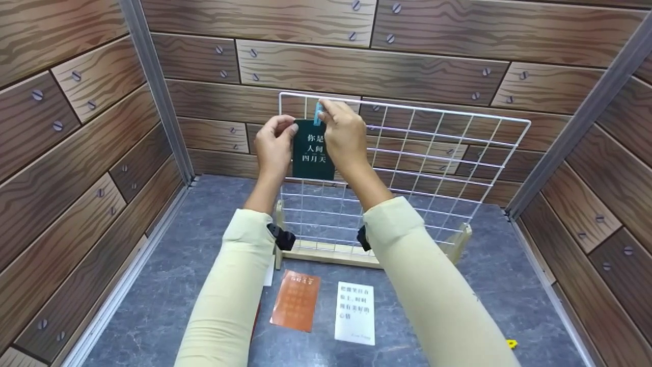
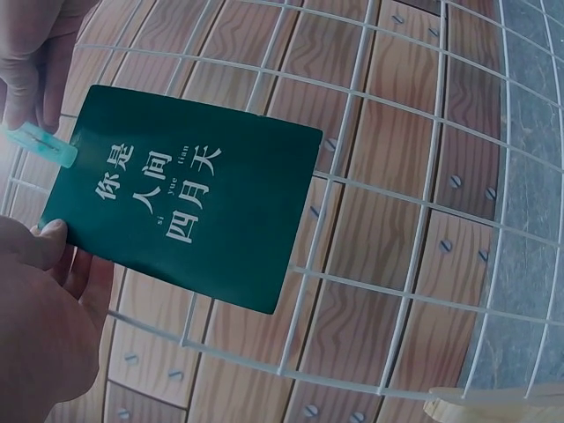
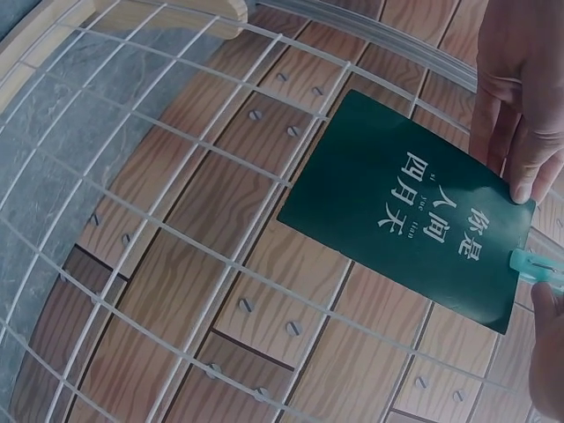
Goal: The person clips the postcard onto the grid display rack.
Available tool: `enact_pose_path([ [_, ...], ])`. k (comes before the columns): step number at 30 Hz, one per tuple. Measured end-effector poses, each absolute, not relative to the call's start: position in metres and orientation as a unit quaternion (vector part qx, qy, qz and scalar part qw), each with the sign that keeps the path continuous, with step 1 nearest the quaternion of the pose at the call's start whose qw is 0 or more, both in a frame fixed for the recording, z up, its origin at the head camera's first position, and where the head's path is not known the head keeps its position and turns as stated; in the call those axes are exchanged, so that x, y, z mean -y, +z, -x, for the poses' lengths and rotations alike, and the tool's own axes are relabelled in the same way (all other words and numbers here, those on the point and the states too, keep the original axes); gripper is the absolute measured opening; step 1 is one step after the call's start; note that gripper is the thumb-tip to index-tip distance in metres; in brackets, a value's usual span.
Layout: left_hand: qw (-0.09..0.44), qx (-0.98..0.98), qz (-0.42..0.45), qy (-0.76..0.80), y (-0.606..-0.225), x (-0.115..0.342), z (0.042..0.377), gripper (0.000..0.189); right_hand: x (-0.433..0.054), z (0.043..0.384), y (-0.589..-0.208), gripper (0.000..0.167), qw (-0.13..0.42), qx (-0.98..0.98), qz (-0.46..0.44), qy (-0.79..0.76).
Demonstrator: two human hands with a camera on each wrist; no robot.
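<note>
Green card [image 1: 313,169] in front of the wire grid [image 1: 448,111]: pinching its top corner with the left hand [image 1: 275,142], gripping the blue clip [image 1: 318,115] at its top edge with the right hand [image 1: 347,131]. Seems mid-clipping; likely calls for catching the grid, then letting go.

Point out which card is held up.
The dark green card, pinched by the left hand; the orange card and white text card lie on the grey tabletop.
</note>
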State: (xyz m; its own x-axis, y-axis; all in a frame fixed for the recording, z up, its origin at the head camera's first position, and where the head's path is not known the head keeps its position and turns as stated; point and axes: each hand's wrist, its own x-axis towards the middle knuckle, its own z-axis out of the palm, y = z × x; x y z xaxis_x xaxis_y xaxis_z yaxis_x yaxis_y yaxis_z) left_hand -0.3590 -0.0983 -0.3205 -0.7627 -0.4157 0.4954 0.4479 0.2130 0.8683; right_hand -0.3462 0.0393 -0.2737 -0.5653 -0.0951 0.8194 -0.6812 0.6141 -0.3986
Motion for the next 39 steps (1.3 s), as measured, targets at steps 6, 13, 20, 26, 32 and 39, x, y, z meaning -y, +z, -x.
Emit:
enact_pose_path([
  [6,0.345,0.697,0.013,-0.629,-0.3207,0.0983,0.3599,0.011,-0.0390,0.3474,-0.2722,0.026,0.388,0.810,-0.234,0.373],
  [13,0.343,0.696,0.011,-0.631,-0.3209,0.0991,0.3591,0.010,-0.0382,0.3480,-0.2717,0.027,0.387,0.819,-0.237,0.350],
  [20,0.336,0.695,0.016,-0.635,-0.3214,0.0990,0.3574,0.012,-0.0369,0.3477,-0.2737,0.030,0.395,0.821,-0.230,0.342],
  [26,0.339,0.696,0.017,-0.633,-0.3206,0.0990,0.3561,0.012,-0.0372,0.3479,-0.2726,0.032,0.398,0.826,-0.224,0.329],
  [32,0.346,0.698,0.022,-0.627,-0.3201,0.0984,0.3555,0.012,-0.0396,0.3478,-0.2701,0.033,0.392,0.831,-0.222,0.328],
  [39,0.351,0.705,0.004,-0.616,-0.3210,0.0995,0.3502,0.011,-0.0445,0.3432,-0.2700,0.031,0.376,0.830,-0.228,0.343],
])
